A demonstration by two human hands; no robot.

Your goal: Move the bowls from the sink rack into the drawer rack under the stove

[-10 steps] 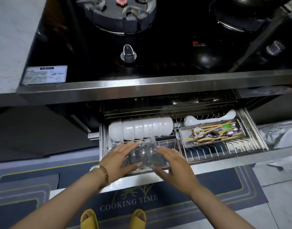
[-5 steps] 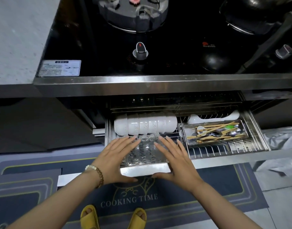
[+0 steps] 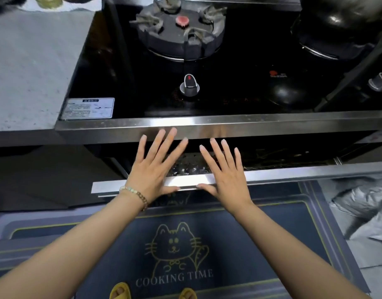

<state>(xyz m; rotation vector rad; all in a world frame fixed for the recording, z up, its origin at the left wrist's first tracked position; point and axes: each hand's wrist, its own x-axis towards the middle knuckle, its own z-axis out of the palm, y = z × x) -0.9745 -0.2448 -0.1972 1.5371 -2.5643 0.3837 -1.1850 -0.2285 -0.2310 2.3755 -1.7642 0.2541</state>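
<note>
Bowls: one glass bowl [image 3: 187, 167] visible in drawer [image 3: 185, 181] under stove [image 3: 207, 83], between the hands. Left hand [image 3: 156, 167] and right hand [image 3: 223, 169] flat, fingers spread, empty, on drawer front. Drawer nearly shut; loading looks done.

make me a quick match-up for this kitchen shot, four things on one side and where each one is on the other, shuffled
Things:
1. left hand
2. glass bowl
3. stove knob
4. cat mat

Places:
A. on the floor under the arms
B. flat on the drawer front, beaded bracelet on its wrist
C. on the black stove top, below the burner
D. in the drawer, between the two hands

Pairs: 1-B, 2-D, 3-C, 4-A
</note>
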